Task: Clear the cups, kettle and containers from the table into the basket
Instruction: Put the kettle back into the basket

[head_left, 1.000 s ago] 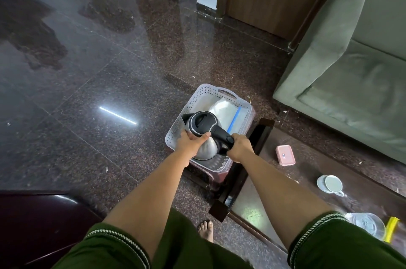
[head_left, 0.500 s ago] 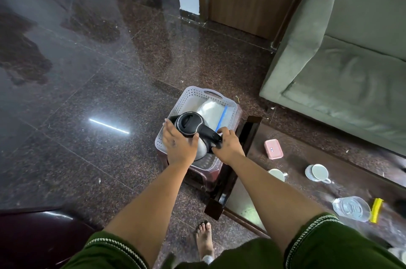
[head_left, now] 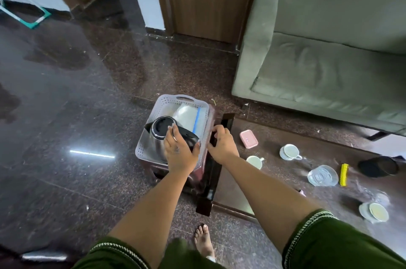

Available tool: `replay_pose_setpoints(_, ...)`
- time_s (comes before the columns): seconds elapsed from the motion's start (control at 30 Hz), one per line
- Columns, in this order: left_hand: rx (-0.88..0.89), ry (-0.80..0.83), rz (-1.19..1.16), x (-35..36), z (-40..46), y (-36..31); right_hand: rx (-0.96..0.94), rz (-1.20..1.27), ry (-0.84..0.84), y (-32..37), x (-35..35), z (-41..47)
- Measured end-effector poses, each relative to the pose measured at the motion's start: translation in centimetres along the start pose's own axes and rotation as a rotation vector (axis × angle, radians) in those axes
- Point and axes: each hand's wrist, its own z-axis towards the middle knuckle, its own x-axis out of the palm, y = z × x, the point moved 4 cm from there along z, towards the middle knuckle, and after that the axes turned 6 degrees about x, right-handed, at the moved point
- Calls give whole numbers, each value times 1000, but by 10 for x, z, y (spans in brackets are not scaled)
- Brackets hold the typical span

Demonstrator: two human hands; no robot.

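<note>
kettle [head_left: 158, 139] in basket [head_left: 163, 102], under left hand [head_left: 180, 150] fingers.

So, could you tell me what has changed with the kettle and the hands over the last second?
The kettle has gone down into the basket. The right hand has let go of its handle and is now at the basket's edge; the left hand stays on it. The white container in the basket has not moved.
</note>
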Motion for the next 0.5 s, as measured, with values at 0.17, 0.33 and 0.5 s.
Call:
replay_pose_setpoints(0.17,143,49,7,21,-30,-51,67,73,-116,-46,-44,-31)
replay_pose_setpoints(0.33,238,127,-19,50,-77,-111,141,48,-206,-109,-90,-75)
replay_pose_setpoints(0.5,314,217,-30,86,-129,-163,268,87,-262,-177,-128,-124)
